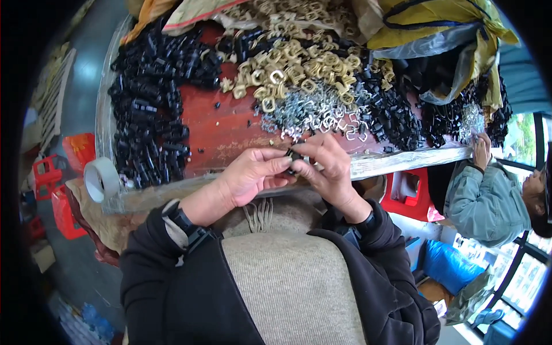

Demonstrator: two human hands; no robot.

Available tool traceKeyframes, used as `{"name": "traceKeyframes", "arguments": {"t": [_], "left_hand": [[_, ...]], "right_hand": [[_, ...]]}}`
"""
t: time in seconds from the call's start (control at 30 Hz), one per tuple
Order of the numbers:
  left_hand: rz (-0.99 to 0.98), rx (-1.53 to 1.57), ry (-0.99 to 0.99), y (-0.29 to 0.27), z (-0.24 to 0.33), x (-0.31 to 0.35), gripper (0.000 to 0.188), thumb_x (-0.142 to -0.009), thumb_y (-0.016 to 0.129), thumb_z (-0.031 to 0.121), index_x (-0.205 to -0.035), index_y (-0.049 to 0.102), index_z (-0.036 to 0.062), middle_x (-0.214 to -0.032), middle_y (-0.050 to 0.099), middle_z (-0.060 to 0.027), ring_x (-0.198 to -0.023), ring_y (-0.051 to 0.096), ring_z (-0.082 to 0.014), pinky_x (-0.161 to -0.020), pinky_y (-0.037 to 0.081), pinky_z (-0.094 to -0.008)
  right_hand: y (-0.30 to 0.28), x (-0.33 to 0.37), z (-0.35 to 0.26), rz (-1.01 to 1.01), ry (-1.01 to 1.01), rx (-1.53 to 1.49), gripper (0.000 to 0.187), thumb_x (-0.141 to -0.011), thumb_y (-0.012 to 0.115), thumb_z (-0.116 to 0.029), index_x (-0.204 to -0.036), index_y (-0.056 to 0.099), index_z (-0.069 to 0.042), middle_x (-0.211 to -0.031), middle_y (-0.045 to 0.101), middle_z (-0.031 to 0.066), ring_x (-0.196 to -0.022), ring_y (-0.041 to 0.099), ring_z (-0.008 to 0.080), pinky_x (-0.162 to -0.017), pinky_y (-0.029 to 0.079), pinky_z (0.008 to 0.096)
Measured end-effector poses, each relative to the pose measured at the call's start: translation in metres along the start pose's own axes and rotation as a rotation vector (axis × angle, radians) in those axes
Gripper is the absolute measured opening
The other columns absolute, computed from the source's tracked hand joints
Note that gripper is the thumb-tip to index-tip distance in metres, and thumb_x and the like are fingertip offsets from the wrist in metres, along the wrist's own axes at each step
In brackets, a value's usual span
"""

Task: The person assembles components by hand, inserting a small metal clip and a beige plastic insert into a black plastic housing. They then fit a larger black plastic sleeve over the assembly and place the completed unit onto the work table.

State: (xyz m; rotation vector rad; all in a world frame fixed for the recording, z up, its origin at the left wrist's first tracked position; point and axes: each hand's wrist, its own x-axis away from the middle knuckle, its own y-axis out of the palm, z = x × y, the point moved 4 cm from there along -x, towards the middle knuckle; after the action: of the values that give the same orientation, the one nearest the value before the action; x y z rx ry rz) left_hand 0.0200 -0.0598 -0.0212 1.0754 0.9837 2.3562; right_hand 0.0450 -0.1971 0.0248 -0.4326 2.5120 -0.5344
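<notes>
1. While the bare left hand (pixel 253 172) and bare right hand (pixel 332 167) meet over the near edge of the scuffed red counter (pixel 207 123), the fingers of both pinch a small black part (pixel 295 156) between them.
2. Just beyond lie shiny silver bent-metal clips (pixel 310 112); glossy black tubular pieces (pixel 146 112) pile at the left.
3. Farther back, smooth beige rounded-square loops (pixel 293 57) heap thickly.

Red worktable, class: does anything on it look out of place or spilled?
One small black piece lies by itself on the bare red tabletop, apart from the heaped black parts at left; it looks strayed, perhaps dropped.
</notes>
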Motion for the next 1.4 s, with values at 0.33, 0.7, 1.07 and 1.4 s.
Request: {"name": "traceKeyframes", "arguments": {"t": [0.33, 0.7, 1.07, 1.4], "left_hand": [[-0.037, -0.079, -0.004, 0.007, -0.006, 0.000, 0.021, -0.083, 0.048, 0.017, -0.095, 0.051, 0.0002, -0.083, 0.057, -0.0076, -0.072, 0.058, -0.0143, -0.062, 0.048, -0.0207], [-0.008, -0.314, 0.143, 0.006, 0.008, 0.001, 0.028, -0.082, 0.049, 0.020, -0.096, 0.049, -0.0038, -0.079, 0.056, -0.0099, -0.060, 0.055, -0.0130, -0.053, 0.046, -0.0212], [0.043, -0.278, 0.073, 0.009, 0.009, -0.004, 0.033, -0.081, 0.051, 0.020, -0.106, 0.043, 0.0012, -0.087, 0.056, -0.0146, -0.070, 0.058, -0.0177, -0.059, 0.048, -0.0229], [0.027, -0.225, 0.091, 0.003, 0.003, 0.010, 0.036, -0.081, 0.050, 0.019, -0.111, 0.038, 0.0035, -0.090, 0.055, -0.0157, -0.075, 0.058, -0.0206, -0.062, 0.048, -0.0248]], "right_hand": [[-0.004, 0.017, -0.005, 0.090, -0.240, 0.146, 0.025, -0.067, 0.063, -0.019, -0.085, 0.055, -0.005, -0.075, 0.049, 0.0065, -0.065, 0.051, 0.0224, -0.055, 0.042, 0.0308], [-0.134, -0.002, 0.061, 0.343, 0.050, 0.536, 0.015, -0.068, 0.060, -0.010, -0.081, 0.055, -0.004, -0.072, 0.050, 0.0106, -0.066, 0.052, 0.0262, -0.057, 0.043, 0.0318], [-0.213, -0.038, 0.177, 0.453, 0.647, 0.938, 0.033, -0.067, 0.059, -0.025, -0.091, 0.046, -0.006, -0.089, 0.050, 0.0142, -0.075, 0.054, 0.0324, -0.062, 0.045, 0.0393], [-0.200, -0.064, 0.143, 0.575, 0.438, 1.011, 0.044, -0.066, 0.061, -0.024, -0.100, 0.042, -0.005, -0.083, 0.051, 0.0149, -0.077, 0.053, 0.0325, -0.062, 0.044, 0.0375]]}}
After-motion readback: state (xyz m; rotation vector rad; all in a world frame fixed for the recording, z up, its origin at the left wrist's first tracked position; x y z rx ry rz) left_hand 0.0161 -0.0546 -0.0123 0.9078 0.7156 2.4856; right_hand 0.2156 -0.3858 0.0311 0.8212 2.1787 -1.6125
